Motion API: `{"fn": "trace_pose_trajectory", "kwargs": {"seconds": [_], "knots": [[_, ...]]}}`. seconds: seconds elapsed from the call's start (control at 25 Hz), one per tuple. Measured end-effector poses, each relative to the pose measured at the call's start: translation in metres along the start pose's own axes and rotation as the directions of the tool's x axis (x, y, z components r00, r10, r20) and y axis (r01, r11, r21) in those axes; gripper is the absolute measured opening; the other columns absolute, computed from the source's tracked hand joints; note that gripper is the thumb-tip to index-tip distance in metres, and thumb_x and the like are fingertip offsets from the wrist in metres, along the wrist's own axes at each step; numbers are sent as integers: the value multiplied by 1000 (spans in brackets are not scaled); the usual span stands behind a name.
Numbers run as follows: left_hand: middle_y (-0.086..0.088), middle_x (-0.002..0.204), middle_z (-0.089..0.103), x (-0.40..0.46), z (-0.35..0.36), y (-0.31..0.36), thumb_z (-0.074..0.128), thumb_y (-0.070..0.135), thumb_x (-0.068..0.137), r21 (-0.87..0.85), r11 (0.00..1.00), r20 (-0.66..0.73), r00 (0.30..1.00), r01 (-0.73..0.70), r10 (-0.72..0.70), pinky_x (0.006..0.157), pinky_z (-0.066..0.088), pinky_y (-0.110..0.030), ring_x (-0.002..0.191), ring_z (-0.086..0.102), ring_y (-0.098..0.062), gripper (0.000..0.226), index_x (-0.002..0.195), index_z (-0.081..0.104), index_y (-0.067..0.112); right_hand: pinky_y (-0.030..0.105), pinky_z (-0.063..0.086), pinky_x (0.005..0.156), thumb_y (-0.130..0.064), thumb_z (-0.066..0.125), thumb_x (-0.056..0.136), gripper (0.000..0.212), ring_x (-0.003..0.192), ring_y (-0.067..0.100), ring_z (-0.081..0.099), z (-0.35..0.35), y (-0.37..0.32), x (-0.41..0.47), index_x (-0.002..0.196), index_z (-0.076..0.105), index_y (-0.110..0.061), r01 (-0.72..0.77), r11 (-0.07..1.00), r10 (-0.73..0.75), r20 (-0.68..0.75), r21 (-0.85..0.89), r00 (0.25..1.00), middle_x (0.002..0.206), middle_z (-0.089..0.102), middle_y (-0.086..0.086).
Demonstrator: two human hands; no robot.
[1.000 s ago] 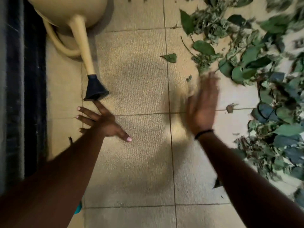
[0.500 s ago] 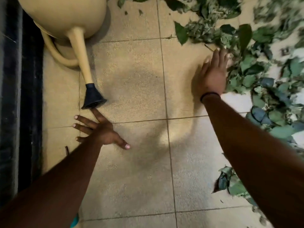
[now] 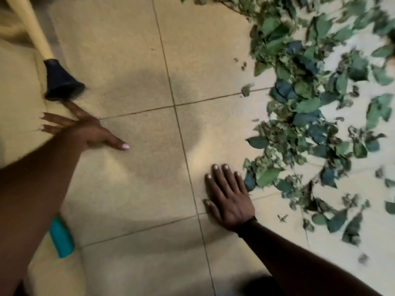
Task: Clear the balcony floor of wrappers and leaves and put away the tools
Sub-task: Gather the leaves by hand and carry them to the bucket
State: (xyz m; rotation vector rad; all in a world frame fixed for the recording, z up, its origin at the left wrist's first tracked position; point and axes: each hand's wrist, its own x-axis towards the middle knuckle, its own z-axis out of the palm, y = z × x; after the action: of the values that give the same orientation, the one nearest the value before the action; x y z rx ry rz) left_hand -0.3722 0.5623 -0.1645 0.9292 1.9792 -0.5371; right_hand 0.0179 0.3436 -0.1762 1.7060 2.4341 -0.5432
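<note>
The open room lay in the middle: bare beige floor tiles (image 3: 132, 60) ran from the top edge down between the two arms, crossed by thin grout lines and dimmed by a soft round shadow at the centre. To the right the leaves (image 3: 310, 107) formed a loose, ragged heap whose near edge slanted from the top centre down toward the lower right, with a few stray scraps lying just off that edge on the bare tile. The right hand (image 3: 230, 195) lay flat on the floor, its grip wide — fingers straight and close together, pointing up the frame, the little-finger side touching the nearest leaves at the foot of the heap; a dark band circled the wrist. The left hand (image 3: 85, 127) was also spread flat on the tile, holding nothing, fingers fanned toward the upper left and the thumb stretched out to the right. One fingertip reached to just below the black rose (image 3: 59, 82) of a cream watering can spout (image 3: 32, 24); whether they touched could not be told. The spout's long axis ran diagonally from the upper left corner down and to the right, the flared rose pointing toward the lower right. Beneath the left forearm a teal object (image 3: 62, 240) — partly hidden, its kind unclear — lay on the floor, slanting along the arm.
</note>
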Motion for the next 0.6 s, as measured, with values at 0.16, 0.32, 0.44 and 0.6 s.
{"fn": "trace_pose_trajectory", "kwargs": {"seconds": [0.16,0.32,0.44,0.6], "knots": [[-24,156,-37,-109,73,16,103,40,28,-14,995,-20,995,-100,100,116,3,-70,145,-27,-46,184,149,-35,24,55,16,121,-48,39,101,66,155,31,1,3,-1,-8,159,25,-18,13,1000,-13,-7,-10,1000,168,8,6],[-20,147,-51,-215,283,18,101,39,31,51,987,-1,988,-156,156,107,15,-80,143,-25,-51,184,141,-46,28,53,8,123,-45,34,104,64,155,29,-5,1,1,-5,160,17,-20,18,999,-18,-21,43,1000,169,2,5],[-16,156,-40,-235,353,23,100,25,41,-79,964,46,965,-255,259,95,15,-88,143,3,-60,176,143,-45,28,52,2,124,-44,32,104,65,155,30,-7,5,0,1,161,15,-18,43,998,-40,-66,38,997,169,1,6],[-32,126,-63,-276,362,57,101,42,16,43,999,107,994,-13,8,101,10,-86,135,-37,-58,195,132,-54,25,53,2,124,-45,24,105,64,155,32,-4,9,9,-10,160,15,-16,53,997,-47,-101,56,994,169,2,7]]}}
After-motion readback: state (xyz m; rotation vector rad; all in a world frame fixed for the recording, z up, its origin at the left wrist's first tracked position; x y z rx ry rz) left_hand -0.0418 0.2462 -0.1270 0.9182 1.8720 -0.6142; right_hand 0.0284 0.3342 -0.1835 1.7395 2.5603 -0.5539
